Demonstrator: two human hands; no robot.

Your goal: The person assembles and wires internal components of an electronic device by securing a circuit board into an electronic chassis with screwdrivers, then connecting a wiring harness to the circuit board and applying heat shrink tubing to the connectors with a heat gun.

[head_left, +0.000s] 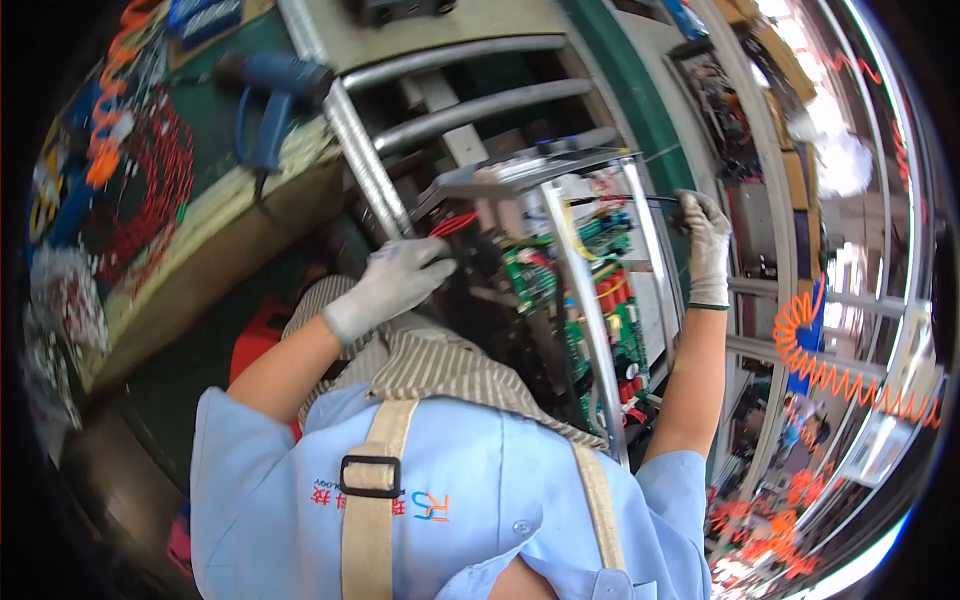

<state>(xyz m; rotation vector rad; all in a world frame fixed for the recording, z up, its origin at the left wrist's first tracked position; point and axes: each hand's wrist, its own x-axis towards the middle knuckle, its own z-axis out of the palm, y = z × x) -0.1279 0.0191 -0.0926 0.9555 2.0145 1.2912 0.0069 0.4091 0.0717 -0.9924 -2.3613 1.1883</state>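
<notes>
Step in hand, by my read: wiring work on an open metal chassis [585, 300] with green circuit boards [530, 275] inside — both gloved hands are at the unit, one at each side.

Left hand [395, 285] sits at the unit's left edge, fingers curled closed around a tool with red handles [455, 222], likely pliers or cutters; the tool tip is hidden behind the frame, so what it bites on I cannot tell.

Right hand [705, 245] is raised at the unit's right edge, fingers closed on a thin black cable [640, 200] that runs left across the top of the chassis. The grip looks like a pinch, glove blurs the detail.

The chassis stands upright in front of the person, resting on a roller conveyor [450, 100], boards facing the camera.

Next move likely calls for keeping the cable taut with the right hand while the tool works at the left — careful aim needed, the boards and red components [610, 290] sit close by.

A blue heat gun [270, 85] lies on the bench [200, 215] well to the left, untouched.
</notes>
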